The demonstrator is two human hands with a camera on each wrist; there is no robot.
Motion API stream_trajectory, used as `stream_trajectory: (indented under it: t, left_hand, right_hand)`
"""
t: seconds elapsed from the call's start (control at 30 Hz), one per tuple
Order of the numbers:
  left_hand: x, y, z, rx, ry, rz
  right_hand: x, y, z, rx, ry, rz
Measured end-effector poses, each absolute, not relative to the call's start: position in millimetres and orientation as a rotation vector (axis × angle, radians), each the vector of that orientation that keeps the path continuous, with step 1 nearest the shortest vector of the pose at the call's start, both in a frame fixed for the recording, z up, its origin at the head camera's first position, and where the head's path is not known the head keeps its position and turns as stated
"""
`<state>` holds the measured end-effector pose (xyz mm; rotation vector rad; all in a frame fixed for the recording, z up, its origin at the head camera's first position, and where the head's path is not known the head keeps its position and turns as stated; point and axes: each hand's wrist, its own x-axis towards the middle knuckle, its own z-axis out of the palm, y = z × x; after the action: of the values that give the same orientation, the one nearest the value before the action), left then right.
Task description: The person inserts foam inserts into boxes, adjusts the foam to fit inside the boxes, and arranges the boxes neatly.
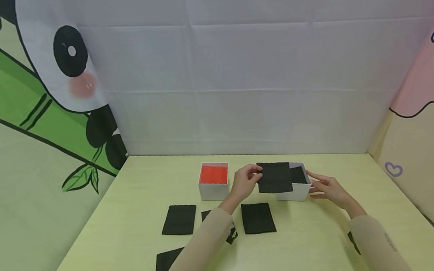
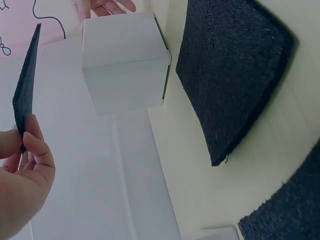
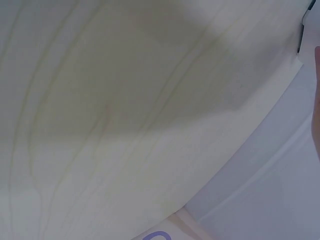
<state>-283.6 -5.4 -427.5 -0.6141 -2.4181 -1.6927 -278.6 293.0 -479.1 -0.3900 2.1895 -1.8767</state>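
Thumb and fingers of my left hand pinch a square black felt-like pad by its left edge. In the head view the pad overlaps the left part of an open white box; more black material lies inside that box. Seen edge-on in the left wrist view, the pad stands up from the fingertips. My right hand is at the box's right side, fingers extended against its wall. Only a sliver of a finger shows in the right wrist view.
A second white box with a red sheet in it stands to the left. Black pads lie on the table, including one at left, one before the boxes and one at front left; my left forearm partly covers some. A pale curtain hangs behind.
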Motion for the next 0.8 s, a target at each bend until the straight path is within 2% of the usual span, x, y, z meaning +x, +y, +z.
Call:
stream_trajectory:
  t: [0.8]
  left_hand:
    - [-316.3, 48.6, -436.5, -0.537, -2.534, -1.504]
  right_hand:
    - [-279.6, 292.3, -482.2, -0.377, 2.178, -1.906]
